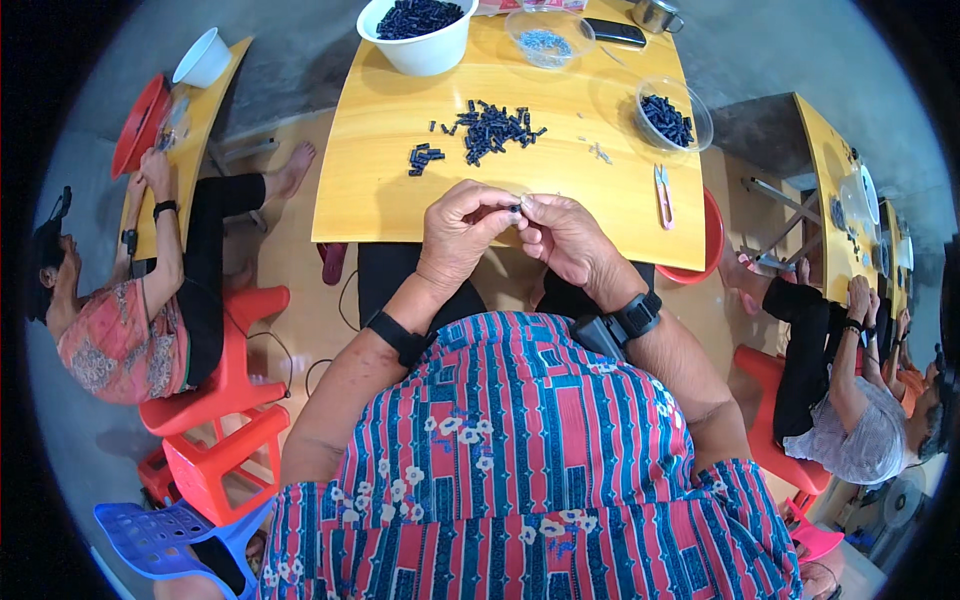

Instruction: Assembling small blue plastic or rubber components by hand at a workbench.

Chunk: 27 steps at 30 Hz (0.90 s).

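Over the table's near edge, my two hands meet fingertip to fingertip. My left hand pinches a small black tube-like piece between thumb and forefinger. My right hand is closed in a pinch right beside that piece; what its fingertips hold, if anything, is too small to make out. Just beyond my hands lies a loose pile of similar black pieces, with a smaller cluster to its left. Pink-handled thread snips rest to the right of my right hand.
On the yellow table stand a white tub of black pieces, a clear bowl of small pale bits, another clear bowl of black pieces, a dark phone-like object and a metal mug. Other people sit working at tables on both sides.
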{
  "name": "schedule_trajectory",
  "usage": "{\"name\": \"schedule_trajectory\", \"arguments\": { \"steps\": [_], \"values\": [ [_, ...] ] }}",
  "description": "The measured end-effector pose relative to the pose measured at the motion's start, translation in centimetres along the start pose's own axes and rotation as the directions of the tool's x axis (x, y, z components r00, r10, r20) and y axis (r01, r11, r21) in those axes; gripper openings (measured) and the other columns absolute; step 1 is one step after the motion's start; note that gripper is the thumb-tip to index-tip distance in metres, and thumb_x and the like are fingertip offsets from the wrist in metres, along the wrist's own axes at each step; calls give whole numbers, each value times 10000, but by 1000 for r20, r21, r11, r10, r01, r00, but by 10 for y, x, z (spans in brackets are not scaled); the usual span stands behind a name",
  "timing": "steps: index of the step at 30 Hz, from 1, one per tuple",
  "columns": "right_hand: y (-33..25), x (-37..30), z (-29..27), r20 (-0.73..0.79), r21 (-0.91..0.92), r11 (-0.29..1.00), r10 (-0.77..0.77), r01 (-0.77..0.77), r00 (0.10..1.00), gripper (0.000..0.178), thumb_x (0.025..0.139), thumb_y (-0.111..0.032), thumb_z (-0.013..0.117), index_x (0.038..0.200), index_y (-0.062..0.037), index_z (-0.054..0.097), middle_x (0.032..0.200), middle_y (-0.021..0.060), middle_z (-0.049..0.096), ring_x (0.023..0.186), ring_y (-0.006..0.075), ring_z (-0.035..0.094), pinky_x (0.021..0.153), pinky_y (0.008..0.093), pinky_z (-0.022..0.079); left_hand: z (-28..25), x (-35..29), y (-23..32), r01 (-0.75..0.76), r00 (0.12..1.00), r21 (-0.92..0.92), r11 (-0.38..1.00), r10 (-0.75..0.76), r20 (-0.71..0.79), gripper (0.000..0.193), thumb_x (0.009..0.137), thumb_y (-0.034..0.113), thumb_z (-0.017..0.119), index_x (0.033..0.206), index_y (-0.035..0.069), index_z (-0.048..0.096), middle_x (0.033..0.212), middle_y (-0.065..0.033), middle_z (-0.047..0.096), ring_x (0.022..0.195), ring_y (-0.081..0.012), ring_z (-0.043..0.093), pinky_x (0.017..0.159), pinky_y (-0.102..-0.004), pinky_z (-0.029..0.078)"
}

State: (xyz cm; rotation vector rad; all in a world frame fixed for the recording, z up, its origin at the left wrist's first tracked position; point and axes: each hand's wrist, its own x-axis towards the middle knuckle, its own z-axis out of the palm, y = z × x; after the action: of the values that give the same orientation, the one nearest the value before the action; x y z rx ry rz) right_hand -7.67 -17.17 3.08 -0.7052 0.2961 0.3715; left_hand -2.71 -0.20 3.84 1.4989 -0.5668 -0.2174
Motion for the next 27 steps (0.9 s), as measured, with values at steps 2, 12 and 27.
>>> {"name": "schedule_trajectory", "arguments": {
  "steps": [2, 12, 27],
  "values": [
    [1, 1, -1, -12, -29, 1000, -1, 0, 1000, 178, 968, -180, 584, 915, -15, 628, 772, 6, 595, 607, 71, 487, 521, 206, 395, 0, 0, -2, -1, 1000, 3, 1000, 1, -1, 133, 830, -67, 668, 943, 2, 675, 891, -34, 615, 818, -97, 622, 723, -214, 500],
    [-19, -19, -34, -184, -936, 347, -354, -53, 917, 181, 804, -185, 692, 795, -6, 708, 676, 69, 672, 629, 164, 633, 635, 294, 511, -9, 1, -18, 191, 980, 156, 969, -197, 24, 82, 849, 18, 687, 918, 13, 642, 817, 2, 649, 733, -41, 581, 686, -195, 491],
    [-22, -2, -34, 150, -987, -149, -671, 66, 727, 95, 795, -108, 646, 851, -105, 722, 807, 126, 637, 788, 332, 631, 720, 404, 524, -11, 9, -32, 164, 982, 259, 952, -183, 51, 98, 834, 29, 699, 916, -2, 656, 800, -25, 665, 710, -52, 600, 657, -204, 507]
  ]
}}
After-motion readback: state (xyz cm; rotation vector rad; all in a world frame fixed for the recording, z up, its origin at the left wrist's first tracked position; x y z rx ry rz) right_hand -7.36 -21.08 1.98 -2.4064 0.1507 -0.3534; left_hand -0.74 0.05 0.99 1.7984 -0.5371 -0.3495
